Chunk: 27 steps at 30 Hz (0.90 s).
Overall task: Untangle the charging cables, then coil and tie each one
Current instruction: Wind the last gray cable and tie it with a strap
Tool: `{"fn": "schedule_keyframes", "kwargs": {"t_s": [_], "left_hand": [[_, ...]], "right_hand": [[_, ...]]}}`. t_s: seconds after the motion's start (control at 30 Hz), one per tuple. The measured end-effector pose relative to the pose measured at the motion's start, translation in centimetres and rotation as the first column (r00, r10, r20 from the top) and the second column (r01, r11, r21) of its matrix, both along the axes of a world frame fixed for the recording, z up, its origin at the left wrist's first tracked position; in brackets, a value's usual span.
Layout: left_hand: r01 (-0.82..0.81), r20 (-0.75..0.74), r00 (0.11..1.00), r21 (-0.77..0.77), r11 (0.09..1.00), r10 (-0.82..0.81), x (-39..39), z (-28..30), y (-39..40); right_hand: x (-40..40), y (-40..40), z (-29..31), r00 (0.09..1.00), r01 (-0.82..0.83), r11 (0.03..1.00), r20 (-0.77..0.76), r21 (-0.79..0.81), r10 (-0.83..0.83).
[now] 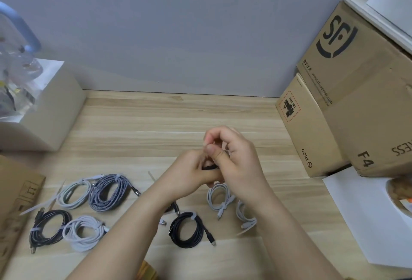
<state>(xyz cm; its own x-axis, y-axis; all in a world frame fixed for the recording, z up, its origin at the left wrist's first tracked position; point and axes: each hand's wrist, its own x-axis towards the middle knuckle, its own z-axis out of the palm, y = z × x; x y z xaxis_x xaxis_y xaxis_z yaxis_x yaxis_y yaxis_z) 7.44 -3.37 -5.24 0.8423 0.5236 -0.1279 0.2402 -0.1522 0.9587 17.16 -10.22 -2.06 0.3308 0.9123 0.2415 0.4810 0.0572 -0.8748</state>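
Observation:
Above the middle of the wooden table [156,123], my left hand [189,172] and my right hand [231,159] are pressed together around a black cable [209,167]; only a short dark piece shows between the fingers. A thin pale tie [227,150] shows at my right fingertips. Coiled, tied cables lie on the table: a white one [74,193], a grey braided one [110,191], a black one [48,228] and a white one [84,233] at the left, a black one [187,229] under my arms, and two white ones [220,198] [245,218] at the right.
Loose pale ties [42,207] lie left of the coils and another [152,177] by my left wrist. Cardboard boxes [347,92] stand at the right, a white sheet [365,217] in front of them. A beige box [51,110] with clear plastic on it is at the left, flat cardboard [15,201] below it.

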Motion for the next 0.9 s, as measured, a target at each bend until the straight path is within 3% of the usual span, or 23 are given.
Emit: {"fn": "schedule_keyframes", "kwargs": {"t_s": [0.1, 0.23, 0.33, 0.47, 0.57, 0.63, 0.67, 0.73, 0.8, 0.9], "left_hand": [[0.029, 0.019, 0.999, -0.16, 0.987, -0.026, -0.5, 0.0, 0.9], [0.06, 0.071, 0.997, -0.329, 0.943, -0.038, -1.5, -0.4, 2.2], [-0.081, 0.026, 0.995, -0.385, 0.919, 0.099, -1.6, -1.4, 3.4], [-0.41, -0.067, 0.912, -0.206, 0.888, 0.406, -1.1, -3.5, 4.4], [-0.256, -0.226, 0.945, -0.075, 0.964, 0.234, -0.9, -5.4, 4.9], [-0.141, -0.275, 0.958, -0.223, 0.965, 0.076, -0.9, -7.2, 5.0], [-0.152, -0.277, 0.958, -0.279, 0.948, 0.072, -0.9, -8.3, 5.1], [-0.301, -0.311, 0.928, -0.309, 0.902, 0.203, -0.7, -11.1, 5.6], [-0.437, -0.394, 0.861, -0.245, 0.866, 0.323, -0.5, -13.5, 6.0], [-0.405, -0.455, 0.817, -0.015, 0.914, 0.355, 0.1, -15.5, 6.2]], "right_hand": [[1.6, 0.0, -0.5, 0.994, -0.03, 0.992, -0.104, -0.125, 0.017], [3.9, -0.9, -2.1, 0.977, -0.189, 0.927, -0.155, -0.323, 0.145], [4.5, -1.0, -3.0, 0.979, -0.197, 0.912, -0.124, -0.36, 0.163], [4.2, -0.3, -5.7, 0.987, -0.094, 0.9, -0.159, -0.425, 0.028], [4.2, 0.9, -8.9, 0.94, -0.075, 0.867, -0.326, -0.493, -0.103], [4.3, 1.9, -10.8, 0.878, -0.06, 0.85, -0.432, -0.523, -0.204], [4.3, 2.5, -11.9, 0.858, -0.046, 0.842, -0.453, -0.537, -0.241], [4.2, 3.6, -13.9, 0.84, -0.028, 0.816, -0.456, -0.577, -0.294], [4.0, 4.6, -15.8, 0.838, -0.023, 0.787, -0.441, -0.616, -0.321], [3.9, 5.3, -17.8, 0.889, 0.028, 0.749, -0.326, -0.662, -0.321]]}}
